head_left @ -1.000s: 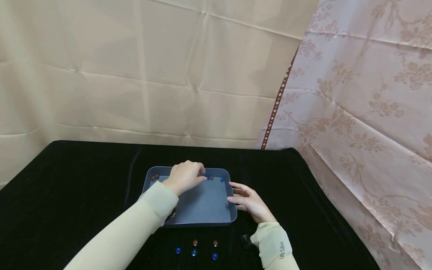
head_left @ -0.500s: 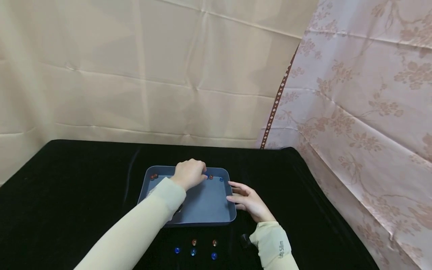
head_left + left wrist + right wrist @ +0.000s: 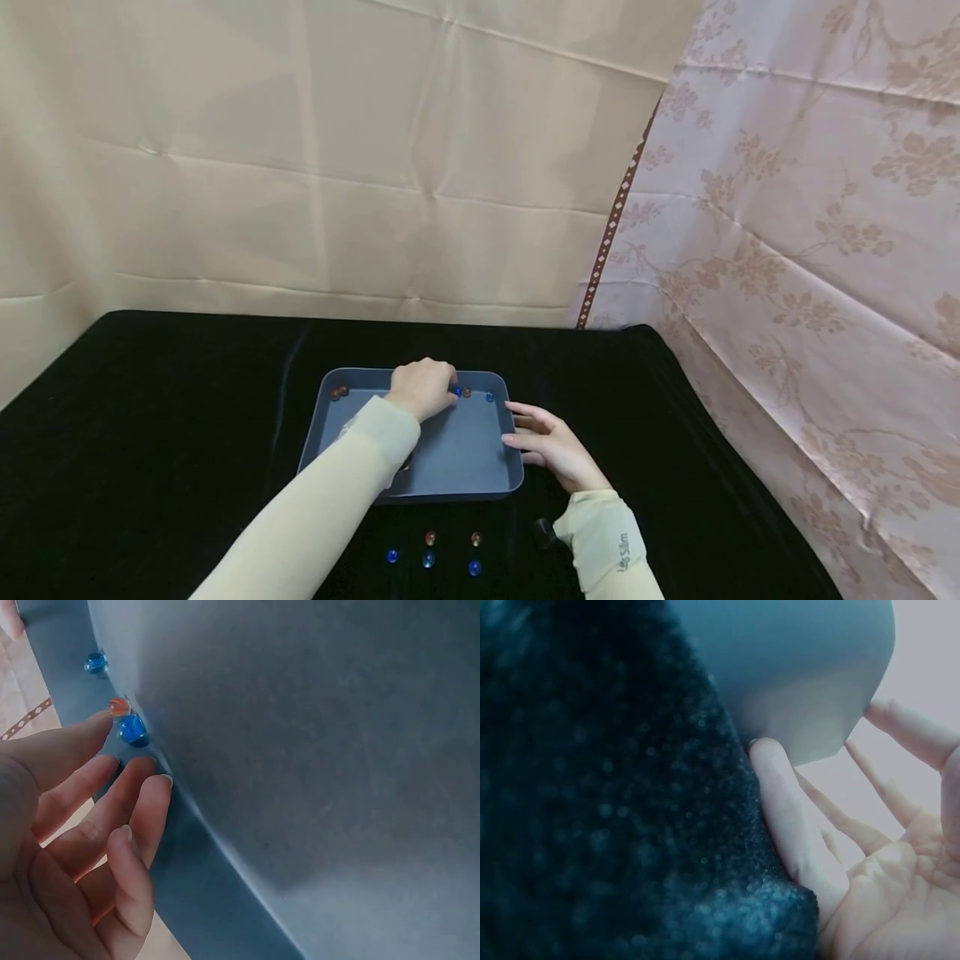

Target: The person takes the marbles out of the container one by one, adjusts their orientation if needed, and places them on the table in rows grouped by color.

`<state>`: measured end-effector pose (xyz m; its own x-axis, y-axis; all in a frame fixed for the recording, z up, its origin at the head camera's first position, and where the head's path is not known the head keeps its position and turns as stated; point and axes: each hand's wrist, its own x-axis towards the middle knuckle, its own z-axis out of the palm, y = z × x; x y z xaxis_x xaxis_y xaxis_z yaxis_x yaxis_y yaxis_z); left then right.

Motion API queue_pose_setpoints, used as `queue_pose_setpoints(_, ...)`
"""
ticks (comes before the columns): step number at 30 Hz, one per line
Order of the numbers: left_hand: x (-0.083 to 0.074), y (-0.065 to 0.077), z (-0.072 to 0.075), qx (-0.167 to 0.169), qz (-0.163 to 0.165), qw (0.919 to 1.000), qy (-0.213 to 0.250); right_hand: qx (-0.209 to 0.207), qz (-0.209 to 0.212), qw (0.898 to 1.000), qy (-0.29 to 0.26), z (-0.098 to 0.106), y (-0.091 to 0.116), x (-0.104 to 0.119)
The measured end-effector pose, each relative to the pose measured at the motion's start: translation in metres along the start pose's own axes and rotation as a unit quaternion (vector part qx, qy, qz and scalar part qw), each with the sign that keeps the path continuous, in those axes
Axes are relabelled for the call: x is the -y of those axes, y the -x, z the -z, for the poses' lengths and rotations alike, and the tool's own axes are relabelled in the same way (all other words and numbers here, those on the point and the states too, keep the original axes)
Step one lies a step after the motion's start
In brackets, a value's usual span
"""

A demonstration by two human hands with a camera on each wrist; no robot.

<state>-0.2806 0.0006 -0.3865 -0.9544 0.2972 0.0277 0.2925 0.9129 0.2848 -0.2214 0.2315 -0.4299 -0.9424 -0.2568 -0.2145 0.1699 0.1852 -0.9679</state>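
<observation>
A grey-blue rectangular tray [image 3: 465, 462] lies on a black cloth. My left hand [image 3: 422, 388] reaches over its back wall, fingers loosely bent. In the left wrist view the thumb and fingertips are close to a blue marble [image 3: 133, 730] and an orange marble [image 3: 119, 707]; no grip on either shows, and whether the thumb touches one I cannot tell. Another blue marble [image 3: 95, 662] sits farther along the wall. Two brownish marbles [image 3: 340, 392] lie in the back left corner. My right hand [image 3: 557, 446] rests its extended fingers against the tray's right side.
In front of the tray, several loose marbles lie on the cloth, among them a blue one [image 3: 475, 568] and an amber one [image 3: 431, 538]. A small black object [image 3: 544, 534] is by the right cuff. Beige and floral curtains [image 3: 360, 167] hang behind the table.
My left hand and forearm have shifted slightly right along the tray's back wall. The right hand keeps its place at the tray's side, and the marbles appear to lie as before.
</observation>
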Motion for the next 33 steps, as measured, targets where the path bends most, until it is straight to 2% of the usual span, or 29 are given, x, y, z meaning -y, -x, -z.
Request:
queue_pose_setpoints(15,-0.005,-0.004,-0.01,-0.008,-0.006,0.9995,-0.029,0.01,0.0,1.0,-0.006,0.002,-0.001,-0.001)
queue_pose_setpoints(25,-0.016,-0.002,-0.015,-0.028,-0.021,0.9961,-0.081,0.011,0.003,1.0,-0.005,0.003,-0.001,-0.002)
queue_pose_setpoints(33,-0.017,-0.001,-0.018,-0.024,-0.02,0.995,-0.095,0.011,0.0,1.0,-0.007,0.003,-0.001,-0.001)
